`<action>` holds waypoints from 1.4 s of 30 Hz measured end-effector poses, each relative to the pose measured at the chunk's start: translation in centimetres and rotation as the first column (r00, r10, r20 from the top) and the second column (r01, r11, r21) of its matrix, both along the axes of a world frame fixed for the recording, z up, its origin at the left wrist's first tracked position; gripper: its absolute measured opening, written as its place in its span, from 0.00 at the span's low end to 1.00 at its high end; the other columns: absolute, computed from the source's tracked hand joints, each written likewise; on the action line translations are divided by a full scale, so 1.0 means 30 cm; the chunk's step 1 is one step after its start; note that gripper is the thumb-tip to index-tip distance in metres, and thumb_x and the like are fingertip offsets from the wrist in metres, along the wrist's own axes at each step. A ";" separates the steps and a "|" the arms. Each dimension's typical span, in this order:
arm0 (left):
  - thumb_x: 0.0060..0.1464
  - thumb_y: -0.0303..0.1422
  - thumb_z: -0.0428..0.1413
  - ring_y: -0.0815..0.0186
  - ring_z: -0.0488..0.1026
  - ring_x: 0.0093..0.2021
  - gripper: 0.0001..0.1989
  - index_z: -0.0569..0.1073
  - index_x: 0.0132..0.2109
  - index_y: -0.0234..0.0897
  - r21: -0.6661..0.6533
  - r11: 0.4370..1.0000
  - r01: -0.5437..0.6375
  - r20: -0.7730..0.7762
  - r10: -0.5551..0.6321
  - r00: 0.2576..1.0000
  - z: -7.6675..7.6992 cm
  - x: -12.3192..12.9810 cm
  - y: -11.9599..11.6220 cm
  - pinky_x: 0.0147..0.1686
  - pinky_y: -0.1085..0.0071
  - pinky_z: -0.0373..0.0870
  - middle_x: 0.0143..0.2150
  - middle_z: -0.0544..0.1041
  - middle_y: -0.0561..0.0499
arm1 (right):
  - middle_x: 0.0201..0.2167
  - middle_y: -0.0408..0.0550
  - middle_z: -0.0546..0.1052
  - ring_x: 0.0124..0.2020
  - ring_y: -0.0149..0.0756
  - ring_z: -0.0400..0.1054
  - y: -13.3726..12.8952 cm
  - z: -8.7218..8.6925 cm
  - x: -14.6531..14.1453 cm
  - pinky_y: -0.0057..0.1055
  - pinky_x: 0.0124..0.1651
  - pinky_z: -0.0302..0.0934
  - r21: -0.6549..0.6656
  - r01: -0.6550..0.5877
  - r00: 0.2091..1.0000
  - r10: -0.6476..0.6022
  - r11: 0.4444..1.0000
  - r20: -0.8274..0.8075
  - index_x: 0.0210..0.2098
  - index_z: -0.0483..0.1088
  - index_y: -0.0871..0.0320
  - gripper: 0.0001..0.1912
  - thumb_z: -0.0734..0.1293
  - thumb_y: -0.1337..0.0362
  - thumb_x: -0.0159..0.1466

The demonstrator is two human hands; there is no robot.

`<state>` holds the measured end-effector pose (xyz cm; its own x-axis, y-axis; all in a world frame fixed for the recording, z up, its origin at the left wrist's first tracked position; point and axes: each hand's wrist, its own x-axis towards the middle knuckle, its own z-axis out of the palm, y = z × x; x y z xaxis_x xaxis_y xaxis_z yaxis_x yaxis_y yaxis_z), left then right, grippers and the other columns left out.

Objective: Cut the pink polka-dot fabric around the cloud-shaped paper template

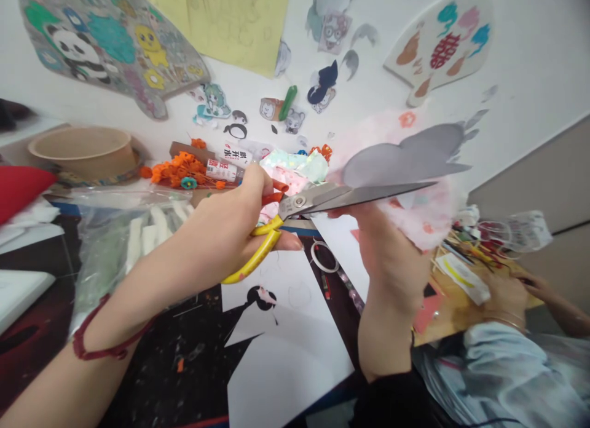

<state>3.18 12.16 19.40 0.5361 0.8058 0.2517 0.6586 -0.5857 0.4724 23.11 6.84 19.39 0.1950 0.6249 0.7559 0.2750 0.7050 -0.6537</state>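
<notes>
Apparently glossy tabletop (184,388), decorated wall (520,77)

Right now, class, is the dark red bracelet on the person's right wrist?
No, the bracelet circles the left wrist, and the left hand holds the yellow-handled scissors.

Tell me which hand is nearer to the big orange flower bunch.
Left. The left hand is just right of the orange flowers; the right hand is farther right, past the scissors' handles.
</notes>
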 end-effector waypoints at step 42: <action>0.61 0.48 0.52 0.64 0.62 0.23 0.18 0.54 0.43 0.41 0.142 0.990 0.000 -0.122 0.018 0.992 0.023 -0.040 -0.022 0.24 0.67 0.53 0.26 0.62 0.55 | 0.21 0.34 0.78 0.25 0.33 0.74 -0.039 -0.010 0.027 0.30 0.39 0.78 0.177 0.447 0.880 -0.467 0.877 0.091 0.20 0.74 0.53 0.12 0.78 0.73 0.52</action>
